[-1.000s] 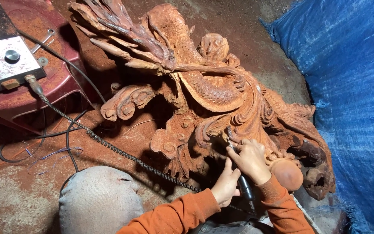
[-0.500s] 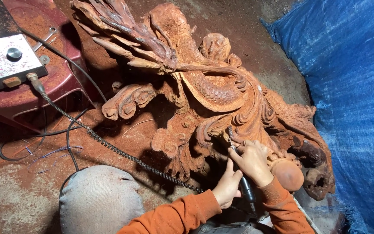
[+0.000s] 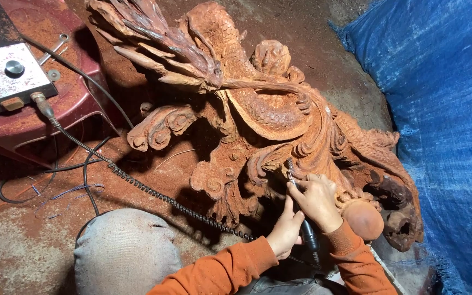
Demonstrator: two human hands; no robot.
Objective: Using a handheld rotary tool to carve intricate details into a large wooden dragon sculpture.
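Reddish-brown wood makes up the large carved sculpture (image 3: pixel 258 120), which is laid flat on the dusty floor (image 3: pixel 28 257), seemingly so that its scrolls and scales can be reached from above. Its long axis is run from the feathered spikes at the upper left down to the knotted base at the lower right. A blue tarp (image 3: pixel 443 109) is hung along the right side. A metal control box (image 3: pixel 6 82) is set on a red stool (image 3: pixel 66 104), from which a coiled cable (image 3: pixel 154 191) is led across the floor to the rotary handpiece (image 3: pixel 304 218). The handpiece is gripped pen-fashion in the right hand (image 3: pixel 318 199), fingers clenched around it, tip pointed up and left into a curl. The left hand (image 3: pixel 286 229) is closed against the tool's body, apparently to steady it.
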